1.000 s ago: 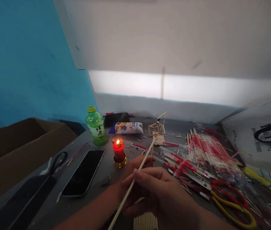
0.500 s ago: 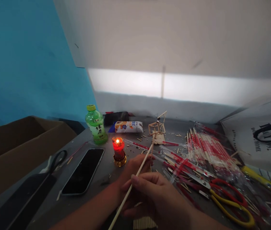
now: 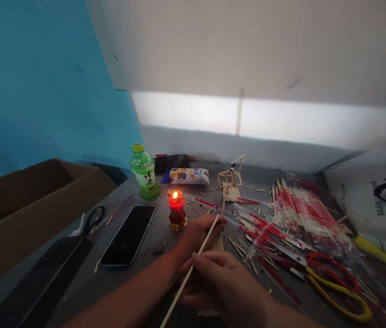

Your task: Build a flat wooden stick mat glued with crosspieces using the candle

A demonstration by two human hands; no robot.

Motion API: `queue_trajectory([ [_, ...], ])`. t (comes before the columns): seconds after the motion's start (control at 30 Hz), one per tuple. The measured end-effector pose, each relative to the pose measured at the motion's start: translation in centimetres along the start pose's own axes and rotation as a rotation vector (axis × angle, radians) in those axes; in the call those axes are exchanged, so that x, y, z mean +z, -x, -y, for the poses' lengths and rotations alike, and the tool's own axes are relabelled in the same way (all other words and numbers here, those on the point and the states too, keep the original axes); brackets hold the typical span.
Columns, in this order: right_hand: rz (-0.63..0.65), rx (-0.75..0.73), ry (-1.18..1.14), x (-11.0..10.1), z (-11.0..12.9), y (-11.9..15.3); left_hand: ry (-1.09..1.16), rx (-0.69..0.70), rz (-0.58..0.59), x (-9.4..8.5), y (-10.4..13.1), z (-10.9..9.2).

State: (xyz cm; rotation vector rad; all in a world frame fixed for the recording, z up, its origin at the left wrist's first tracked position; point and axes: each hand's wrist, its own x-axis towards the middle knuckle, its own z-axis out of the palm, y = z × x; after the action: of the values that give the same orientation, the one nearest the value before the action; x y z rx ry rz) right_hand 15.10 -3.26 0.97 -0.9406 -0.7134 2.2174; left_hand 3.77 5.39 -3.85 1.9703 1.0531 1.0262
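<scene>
My right hand (image 3: 223, 278) pinches a long, pale wooden chopstick (image 3: 190, 272) between thumb and fingers, slanting from the bottom edge up toward my left hand. Ahead of it, my left hand (image 3: 199, 232) is closed around the lower end of a thinner wooden stick (image 3: 224, 202), which stands nearly upright. The two sticks cross close together in view; I cannot tell whether they touch. A row of sticks laid side by side (image 3: 218, 242) shows partly beneath my hands. Left of my left hand burns a red candle (image 3: 177, 207) on a gold base.
Behind stands a small stick frame (image 3: 230, 178). A green tea bottle (image 3: 144, 175), snack packet (image 3: 189, 176) and phone (image 3: 129, 234) are to the left, beside a cardboard box (image 3: 76, 200). Wrapped chopsticks (image 3: 298, 209), scissors (image 3: 336, 291) and a yellow tube (image 3: 380, 255) crowd the right.
The view has shifted, so the table things appear farther right and slightly higher. The right hand's chopstick tip sits lower against the upright stick. Both hands keep their sticks.
</scene>
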Motion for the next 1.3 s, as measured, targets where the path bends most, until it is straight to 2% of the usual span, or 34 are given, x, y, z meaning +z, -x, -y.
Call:
queue_trajectory([
  [0.23,-0.072,0.037,-0.017,-1.1,-2.0,0.3,0.012,0.017,0.019,-0.4,0.6,-0.6],
  [0.53,-0.061,0.176,-0.031,-0.9,-3.8,-0.1,0.009,0.023,0.006,-0.4,0.6,-1.4],
  [1.1,-0.198,0.155,-0.026,0.0,-3.2,-0.1,-0.006,0.004,0.002,-0.2,0.6,-1.2],
  [1.3,-0.204,0.177,-0.038,0.3,-2.9,-0.1,0.002,0.003,0.002,0.0,0.6,-1.0],
])
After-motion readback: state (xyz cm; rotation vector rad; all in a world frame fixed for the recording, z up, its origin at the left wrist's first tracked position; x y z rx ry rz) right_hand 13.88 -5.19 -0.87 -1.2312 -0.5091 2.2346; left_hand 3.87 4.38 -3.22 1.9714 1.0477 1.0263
